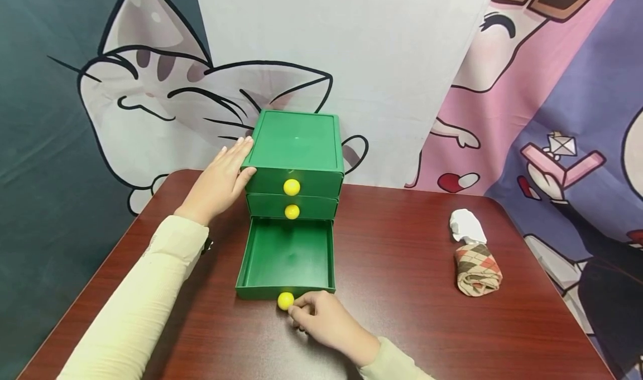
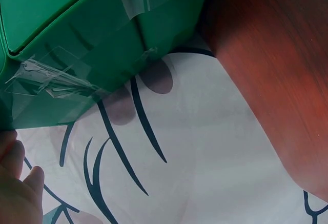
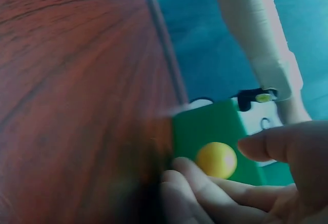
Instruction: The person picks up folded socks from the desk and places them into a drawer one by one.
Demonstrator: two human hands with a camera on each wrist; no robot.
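The left hand lies flat and open against the side of the green cabinet, which stands at the back of the surface. The bottom drawer is pulled out toward the person. The right hand has its grip at the drawer's yellow knob, thumb and fingers just about it, but whether they pinch it I cannot tell.

Both arms wear long, cream-coloured sleeves reaching the wrists. A small dark strap sits at the left cuff. Both hands are bare.
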